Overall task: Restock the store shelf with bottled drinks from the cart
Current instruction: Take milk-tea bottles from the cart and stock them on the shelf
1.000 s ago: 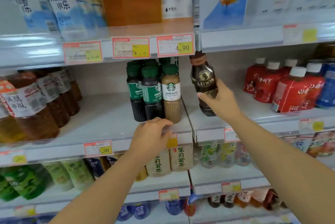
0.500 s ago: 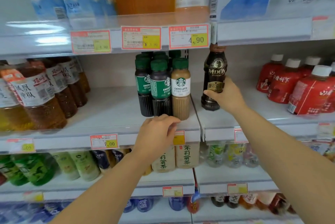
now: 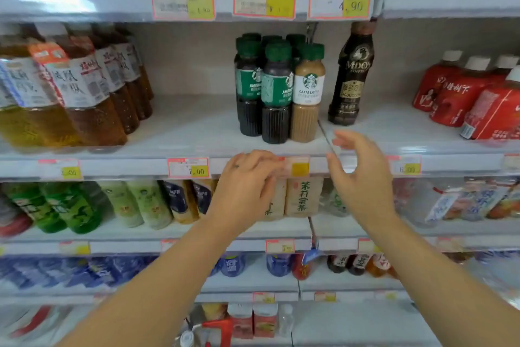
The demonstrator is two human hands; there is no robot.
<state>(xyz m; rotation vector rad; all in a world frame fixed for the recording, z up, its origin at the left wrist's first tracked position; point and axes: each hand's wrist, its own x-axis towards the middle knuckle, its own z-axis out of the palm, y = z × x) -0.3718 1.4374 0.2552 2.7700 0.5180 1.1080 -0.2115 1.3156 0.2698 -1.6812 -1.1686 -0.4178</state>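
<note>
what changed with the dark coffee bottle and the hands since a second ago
The right hand let go of the dark coffee bottle and drew back toward the shelf edge, open and empty. The bottle now stands upright by itself, right of the latte bottle. The left hand stayed at the shelf edge.

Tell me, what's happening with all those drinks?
A person is filling a store shelf with bottles. A dark coffee bottle stands upright on the shelf, beside the green-capped bottles. Both hands are empty: the right hand is open just below the coffee bottle, and the left hand rests at the shelf edge.
</note>
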